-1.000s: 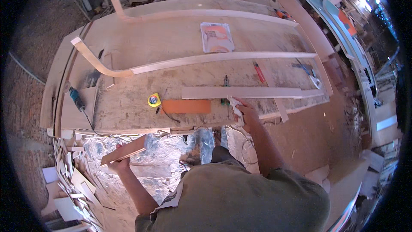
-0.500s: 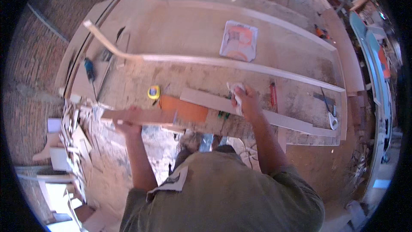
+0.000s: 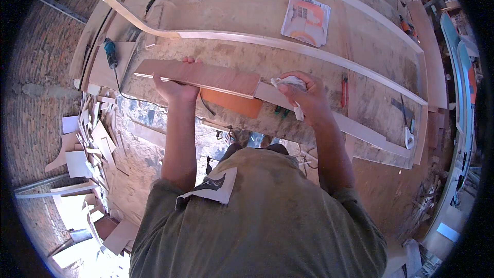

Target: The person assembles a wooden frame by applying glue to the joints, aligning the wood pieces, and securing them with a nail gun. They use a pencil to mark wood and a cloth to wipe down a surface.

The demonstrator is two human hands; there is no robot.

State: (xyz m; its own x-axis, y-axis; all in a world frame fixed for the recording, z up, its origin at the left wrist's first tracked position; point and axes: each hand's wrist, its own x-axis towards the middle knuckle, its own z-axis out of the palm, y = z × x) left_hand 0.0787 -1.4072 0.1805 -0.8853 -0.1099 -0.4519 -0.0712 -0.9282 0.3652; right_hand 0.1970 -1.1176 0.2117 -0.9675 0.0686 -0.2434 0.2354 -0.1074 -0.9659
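My left hand point(image 3: 177, 91) is closed around a short, flat wooden board point(image 3: 206, 76) from below, with fingertips showing over its far edge. The board is held above the workbench, its reddish-brown face turned up. In my right hand point(image 3: 313, 99) is a crumpled white rag point(image 3: 289, 81), pinched close to the board's right end. Beneath the board lies an orange sheet point(image 3: 234, 104), partly covered. A long pale wooden strip point(image 3: 360, 129) runs along the near edge of the bench and passes under my right hand.
Two long curved wooden rails span the bench, the nearer rail point(image 3: 247, 38) just beyond my hands. Also there are a printed packet point(image 3: 305, 19), a red slim tool point(image 3: 345, 91), a blue corded power tool point(image 3: 110, 53) and scissors point(image 3: 409, 138). Wood offcuts point(image 3: 103, 136) pile up at left.
My left hand has lifted the board and carried it away from me and rightward, toward the rag. The yellow tape measure no longer shows. The whole view has shifted.
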